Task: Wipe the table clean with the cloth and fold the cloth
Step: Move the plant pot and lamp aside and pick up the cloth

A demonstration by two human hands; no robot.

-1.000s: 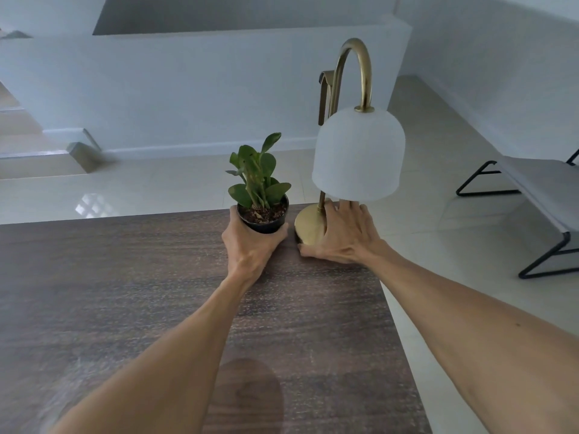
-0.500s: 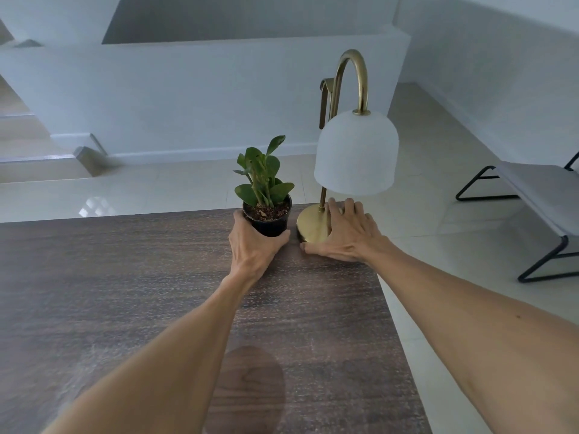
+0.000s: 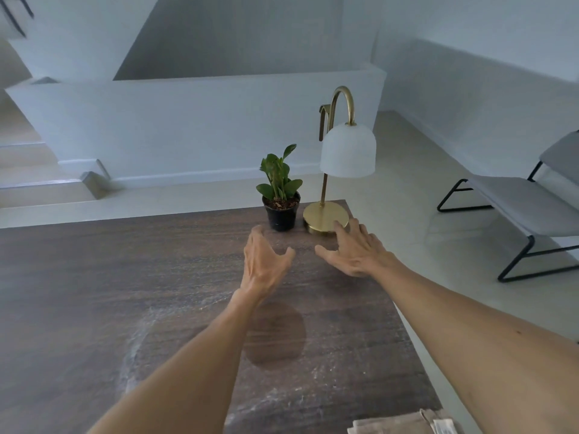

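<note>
Left hand [image 3: 266,261] off the pot now, fingers spread and loosely curved, holding nothing. It hovers just short of the potted plant [image 3: 281,195], apart from it. Half a second earlier this hand was wrapped around the black pot.

Right hand [image 3: 355,250] likewise released: fingers splayed, palm down. Fingertips sit at the near rim of the lamp [image 3: 336,170] base; whether they still touch the brass I cannot tell. A moment ago this hand lay flat against the base.

Both arms have pulled back toward the body. Plant and lamp stand upright side by side, near each other but not touching, in the far right corner of the table [image 3: 94,277].

Reading: the two ornaments look parked out of the way, which frees most of the dark wood top for wiping. Pale dusty smears show across the near and middle surface, with one clean dark oval patch between the forearms. So the wiping appears undone.

Cloth [image 3: 404,424]: beige, lying folded at the near right edge of the table, only partly in frame, untouched by either hand.

Likely next: reach back for the cloth, the right hand being closer.

Beyond the table: pale floor, white half-wall, steps at left, a grey chair [image 3: 526,211] with a black frame at right.
</note>
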